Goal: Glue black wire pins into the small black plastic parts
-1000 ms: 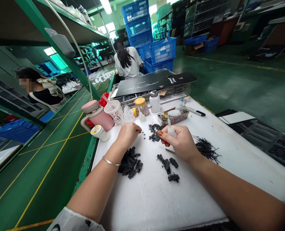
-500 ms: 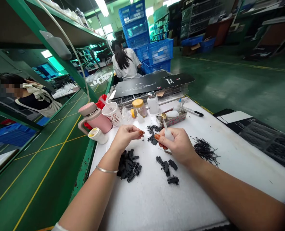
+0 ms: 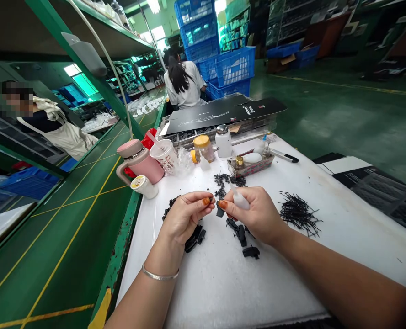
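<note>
My left hand (image 3: 184,214) is closed in a pinch on a tiny black part (image 3: 211,199). Just beside it, my right hand (image 3: 258,212) grips a small white squeeze bottle (image 3: 240,200), its thin nozzle pointing up. A black plastic piece (image 3: 220,210) shows at the right fingertips, close to the left hand's pinch. Under and behind my left hand lies a pile of black plastic pieces (image 3: 193,240), partly hidden. Several similar pieces (image 3: 251,252) lie below my right hand. Tiny black parts (image 3: 221,182) are scattered beyond both hands.
Thin black sticks (image 3: 299,214) lie in a heap to the right. Across the back stand a pink mug (image 3: 143,164), a paper cup (image 3: 165,157), jars, a white pump bottle (image 3: 223,142) and a small box (image 3: 254,167). A knife (image 3: 285,156) lies behind. Two people are beyond.
My left hand has drawn back from near the tiny parts to my right hand, with a tiny black part in its pinch. The right hand still holds the bottle. The view has shifted slightly.
</note>
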Action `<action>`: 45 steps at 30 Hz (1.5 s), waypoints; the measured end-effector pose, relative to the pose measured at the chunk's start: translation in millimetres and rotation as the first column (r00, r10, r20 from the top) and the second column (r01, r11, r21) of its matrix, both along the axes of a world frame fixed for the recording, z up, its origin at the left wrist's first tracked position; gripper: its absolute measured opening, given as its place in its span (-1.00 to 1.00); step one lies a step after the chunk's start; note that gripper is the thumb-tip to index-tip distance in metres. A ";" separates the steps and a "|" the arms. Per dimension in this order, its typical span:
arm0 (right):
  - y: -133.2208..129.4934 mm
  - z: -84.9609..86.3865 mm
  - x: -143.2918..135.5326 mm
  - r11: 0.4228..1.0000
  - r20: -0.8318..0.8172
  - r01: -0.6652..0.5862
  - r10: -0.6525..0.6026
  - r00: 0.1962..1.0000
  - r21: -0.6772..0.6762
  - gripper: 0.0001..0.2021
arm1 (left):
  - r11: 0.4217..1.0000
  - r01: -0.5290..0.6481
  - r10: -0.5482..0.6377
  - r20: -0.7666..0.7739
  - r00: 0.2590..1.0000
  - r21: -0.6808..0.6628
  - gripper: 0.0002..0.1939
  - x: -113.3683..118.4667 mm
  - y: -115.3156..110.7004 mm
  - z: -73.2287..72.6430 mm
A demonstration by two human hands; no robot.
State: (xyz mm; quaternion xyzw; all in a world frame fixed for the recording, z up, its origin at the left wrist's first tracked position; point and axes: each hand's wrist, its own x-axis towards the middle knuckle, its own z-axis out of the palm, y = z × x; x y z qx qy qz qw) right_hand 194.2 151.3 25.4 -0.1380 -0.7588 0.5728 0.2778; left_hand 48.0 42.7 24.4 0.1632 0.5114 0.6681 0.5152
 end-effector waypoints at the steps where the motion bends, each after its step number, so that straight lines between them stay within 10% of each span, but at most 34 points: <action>1: 0.3 0.1 0.0 1.000 0.000 0.005 -0.005 1.000 0.004 -0.68 | 1.000 0.000 0.000 0.010 1.000 0.007 -0.79 0.8 -0.7 -1.4; 27: -1.2 0.1 -1.4 0.997 0.061 -0.025 0.021 0.998 0.077 -0.69 | 0.999 -0.032 0.032 -0.026 0.999 0.017 -0.80 8.5 -6.0 -6.2; 45: -3.3 0.9 -1.7 0.926 0.000 0.064 -0.068 0.998 0.371 -0.63 | 1.000 -0.029 0.030 -0.118 0.993 0.008 -0.78 8.5 -6.6 -5.2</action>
